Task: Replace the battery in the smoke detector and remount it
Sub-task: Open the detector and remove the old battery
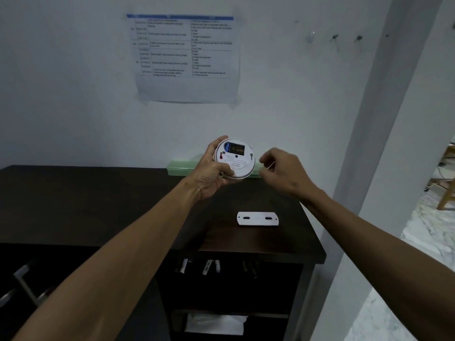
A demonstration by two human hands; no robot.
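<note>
My left hand [211, 173] grips a round white smoke detector [240, 166] by its left rim, back side facing me, above the dark cabinet. A black battery [236, 149] with a blue end sits in its open compartment near the top. My right hand [283, 172] hovers just right of the detector, fingers loosely curled, not touching it; a thin pale strand seems to lie at its fingertips, too small to tell. The white mounting plate [257, 218] with two slots lies flat on the cabinet top below both hands.
The dark wooden cabinet [123, 205] stands against a white wall, its right edge by a white pillar [384, 143]. A green tray [179, 167] lies along the wall. A printed sheet [184, 57] is taped above. Small hooks [334, 36] are on the wall upper right.
</note>
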